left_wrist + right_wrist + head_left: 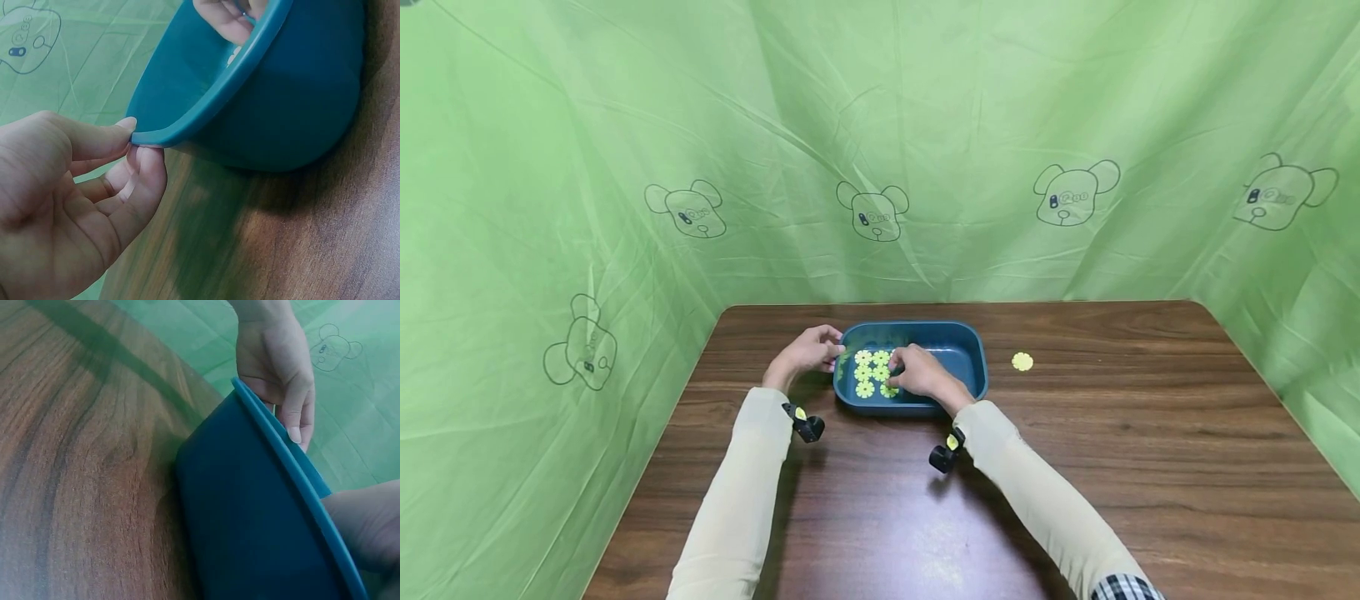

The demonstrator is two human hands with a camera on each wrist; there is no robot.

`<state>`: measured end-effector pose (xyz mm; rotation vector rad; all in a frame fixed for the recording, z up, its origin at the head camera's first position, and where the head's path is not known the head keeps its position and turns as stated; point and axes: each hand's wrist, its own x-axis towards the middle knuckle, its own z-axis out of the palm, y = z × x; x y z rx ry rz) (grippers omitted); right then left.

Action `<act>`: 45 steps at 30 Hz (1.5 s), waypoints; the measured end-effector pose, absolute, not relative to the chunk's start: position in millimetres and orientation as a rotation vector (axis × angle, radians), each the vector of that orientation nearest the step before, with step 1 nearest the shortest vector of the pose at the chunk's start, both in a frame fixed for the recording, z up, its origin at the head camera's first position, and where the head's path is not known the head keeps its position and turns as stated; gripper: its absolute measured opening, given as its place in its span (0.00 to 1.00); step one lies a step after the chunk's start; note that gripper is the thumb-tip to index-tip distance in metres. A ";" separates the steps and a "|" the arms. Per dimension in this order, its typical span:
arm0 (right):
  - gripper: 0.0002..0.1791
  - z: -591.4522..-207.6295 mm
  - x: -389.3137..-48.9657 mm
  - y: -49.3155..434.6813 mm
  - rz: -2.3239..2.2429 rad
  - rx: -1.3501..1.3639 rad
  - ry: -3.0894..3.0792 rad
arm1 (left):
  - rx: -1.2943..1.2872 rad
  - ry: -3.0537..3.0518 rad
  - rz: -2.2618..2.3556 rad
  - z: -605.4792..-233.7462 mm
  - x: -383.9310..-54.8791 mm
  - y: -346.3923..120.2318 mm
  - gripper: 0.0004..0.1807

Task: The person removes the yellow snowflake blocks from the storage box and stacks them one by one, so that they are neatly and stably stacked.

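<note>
A dark teal rectangular basin point(955, 329) with rounded corners stands on the wooden table. Several yellow flower-shaped pieces point(864, 372) lie in its left half in two columns. My left hand point(808, 350) pinches the basin's left rim; in the left wrist view the thumb point(103, 137) is on top and fingers are bent underneath. My right hand point(921, 372) reaches inside over the front wall, fingers bent down, thumb tip right at the lower right flower piece point(889, 391). I cannot tell whether it grips that piece. In the right wrist view the basin wall point(250, 506) hides its fingertips.
One more yellow flower piece point(1022, 362) lies on the table point(1112, 467) to the right of the basin. Green sheeting point(970, 233) with bear-head outlines hangs behind the table and on both sides. Each wrist carries a small black camera.
</note>
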<state>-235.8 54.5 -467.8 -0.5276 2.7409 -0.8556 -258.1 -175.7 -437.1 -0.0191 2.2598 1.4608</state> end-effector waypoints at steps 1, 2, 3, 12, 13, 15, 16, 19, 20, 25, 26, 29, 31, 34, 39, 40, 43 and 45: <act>0.14 -467.3 -235.5 54.1 -0.830 -0.535 2.745 | -0.023 2.259 1.462 -437.1 -258.0 -175.8 0.18; 0.14 -466.8 -235.2 53.8 -0.805 -0.542 2.749 | -0.026 2.258 1.461 -437.0 -257.8 -175.8 0.18; 0.14 -466.2 -234.8 53.5 -0.776 -0.553 2.756 | -0.029 2.258 1.461 -437.1 -257.7 -175.9 0.18; 0.14 -465.6 -230.9 50.5 -0.623 -0.540 2.773 | -0.038 2.256 1.459 -438.4 -258.4 -175.7 0.17; 0.14 -465.7 -230.7 50.3 -0.615 -0.538 2.776 | -0.042 2.255 1.459 -438.3 -258.2 -175.5 0.17; 0.13 -465.4 -230.5 50.0 -0.611 -0.541 2.784 | -0.041 2.262 1.452 -438.2 -257.7 -175.3 0.17; 0.12 -465.2 -230.4 50.0 -0.616 -0.543 2.785 | -0.047 2.261 1.454 -438.2 -257.6 -175.1 0.17; 0.11 -464.0 -230.2 51.6 -0.671 -0.539 2.769 | -0.055 2.260 1.463 -438.2 -257.4 -174.5 0.17; 0.11 -463.7 -230.3 52.5 -0.702 -0.538 2.753 | -0.058 2.258 1.469 -438.4 -257.3 -174.4 0.17; 0.10 -463.1 -231.0 58.8 -0.895 -0.514 2.694 | -0.041 2.253 1.477 -439.3 -257.2 -174.7 0.17; 0.09 -462.5 -231.2 59.8 -0.944 -0.501 2.684 | -0.039 2.254 1.476 -439.2 -257.0 -174.8 0.17; 0.06 -459.7 -231.9 62.4 -1.086 -0.461 2.648 | -0.047 2.253 1.470 -438.8 -256.5 -175.1 0.17; 0.07 -457.9 -232.2 63.9 -1.162 -0.437 2.610 | -0.050 2.254 1.465 -438.0 -256.2 -175.3 0.17; 0.07 -456.0 -232.8 66.0 -1.250 -0.393 2.565 | -0.053 2.252 1.464 -437.4 -256.1 -175.2 0.17; 0.07 -454.3 -234.6 70.0 -1.352 -0.325 2.508 | -0.043 2.258 1.456 -437.5 -256.0 -175.4 0.17; 0.07 -453.6 -235.1 71.3 -1.365 -0.323 2.505 | -0.041 2.262 1.451 -437.7 -256.1 -175.4 0.17; 0.07 -450.3 -236.5 76.1 -1.379 -0.326 2.528 | -0.047 2.267 1.442 -438.2 -256.4 -175.5 0.17; 0.07 -447.7 -237.2 80.0 -1.384 -0.327 2.545 | -0.052 2.262 1.444 -438.7 -257.3 -175.3 0.17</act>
